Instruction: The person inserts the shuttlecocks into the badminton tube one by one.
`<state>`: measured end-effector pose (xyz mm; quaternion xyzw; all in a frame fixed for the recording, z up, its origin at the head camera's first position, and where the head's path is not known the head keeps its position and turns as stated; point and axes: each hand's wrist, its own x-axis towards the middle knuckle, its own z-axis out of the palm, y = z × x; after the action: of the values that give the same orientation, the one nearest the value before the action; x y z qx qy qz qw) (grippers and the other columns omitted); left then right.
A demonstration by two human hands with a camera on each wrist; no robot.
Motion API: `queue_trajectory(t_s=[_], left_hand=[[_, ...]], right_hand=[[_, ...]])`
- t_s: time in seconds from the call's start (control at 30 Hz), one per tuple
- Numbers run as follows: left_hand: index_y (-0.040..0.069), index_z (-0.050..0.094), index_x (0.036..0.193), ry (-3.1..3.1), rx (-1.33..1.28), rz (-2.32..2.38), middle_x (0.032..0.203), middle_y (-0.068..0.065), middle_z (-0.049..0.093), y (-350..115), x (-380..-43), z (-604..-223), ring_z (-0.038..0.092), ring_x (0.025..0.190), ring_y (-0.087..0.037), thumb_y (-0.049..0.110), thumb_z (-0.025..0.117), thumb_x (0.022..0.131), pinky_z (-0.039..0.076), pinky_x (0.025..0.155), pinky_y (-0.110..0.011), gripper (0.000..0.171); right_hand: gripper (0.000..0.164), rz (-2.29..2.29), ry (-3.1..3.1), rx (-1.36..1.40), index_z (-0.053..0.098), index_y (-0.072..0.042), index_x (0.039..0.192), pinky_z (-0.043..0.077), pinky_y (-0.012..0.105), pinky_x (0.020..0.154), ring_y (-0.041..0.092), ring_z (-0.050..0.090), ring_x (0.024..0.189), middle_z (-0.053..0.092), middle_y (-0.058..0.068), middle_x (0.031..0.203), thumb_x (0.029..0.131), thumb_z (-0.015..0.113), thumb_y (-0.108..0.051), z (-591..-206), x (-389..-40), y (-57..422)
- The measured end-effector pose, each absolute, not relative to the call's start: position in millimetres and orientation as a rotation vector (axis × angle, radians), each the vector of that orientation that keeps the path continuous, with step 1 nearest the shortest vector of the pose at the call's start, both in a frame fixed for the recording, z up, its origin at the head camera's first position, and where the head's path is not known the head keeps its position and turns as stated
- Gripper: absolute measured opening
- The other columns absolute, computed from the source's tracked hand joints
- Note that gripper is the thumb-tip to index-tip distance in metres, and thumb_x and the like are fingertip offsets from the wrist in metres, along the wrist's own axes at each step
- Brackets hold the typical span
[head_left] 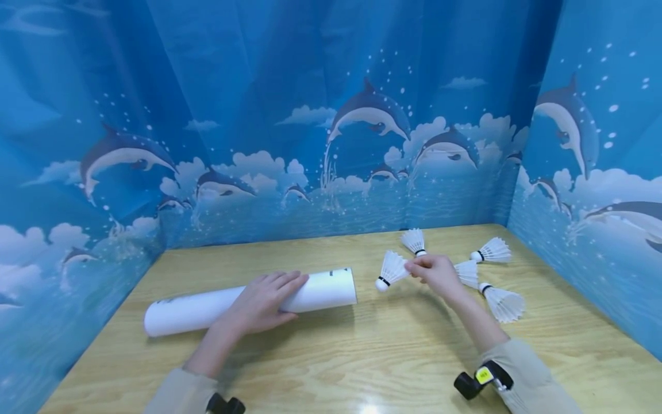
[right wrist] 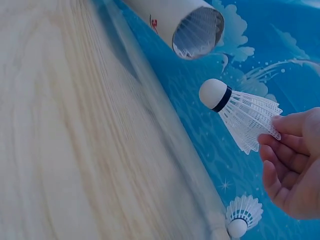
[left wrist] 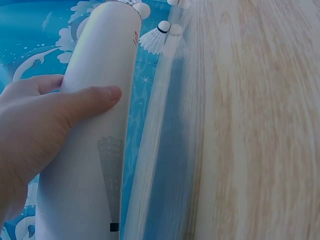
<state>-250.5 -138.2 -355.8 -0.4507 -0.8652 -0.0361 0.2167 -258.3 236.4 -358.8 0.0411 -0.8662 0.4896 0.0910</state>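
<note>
My left hand [head_left: 264, 302] grips a long white shuttlecock tube [head_left: 327, 289] around its middle, the thumb on the near side. In the right wrist view the tube's right end is uncapped, and a white feathered skirt [right wrist: 197, 34] shows inside. Between thumb and fingertips, my right hand [head_left: 438, 277] pinches a white shuttlecock [head_left: 393, 268] by the rim of its skirt. Its rounded cork, with a dark band, points toward the tube but stands apart from the opening. The left wrist view shows a grey shuttlecock print [left wrist: 111, 175] on the tube wall.
Several more shuttlecocks lie around my right hand: one behind it [head_left: 414, 240], one at the back right [head_left: 492, 251], one partly hidden by the hand [head_left: 468, 273], and one nearer [head_left: 504, 303]. A dolphin-print blue curtain [head_left: 289, 132] borders the wooden table [head_left: 362, 356].
</note>
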Motion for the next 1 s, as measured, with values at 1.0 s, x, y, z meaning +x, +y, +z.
queue_trajectory(t_s=[1.0], left_hand=[[0.013,0.043,0.139,-2.428,-1.214,-0.123,0.13,-0.009,0.053,-134.0,-250.3,-356.3,0.054,0.112,-0.029,0.039,0.08,0.07,0.047,0.089,-0.048,0.082]], right_hand=[[0.015,1.659,-2.483,0.254,0.067,0.006,0.089,0.05,0.028,0.061,0.014,0.055,0.073,0.064,0.004,0.077,0.086,0.063,-0.008,-358.3,-240.5,179.6]])
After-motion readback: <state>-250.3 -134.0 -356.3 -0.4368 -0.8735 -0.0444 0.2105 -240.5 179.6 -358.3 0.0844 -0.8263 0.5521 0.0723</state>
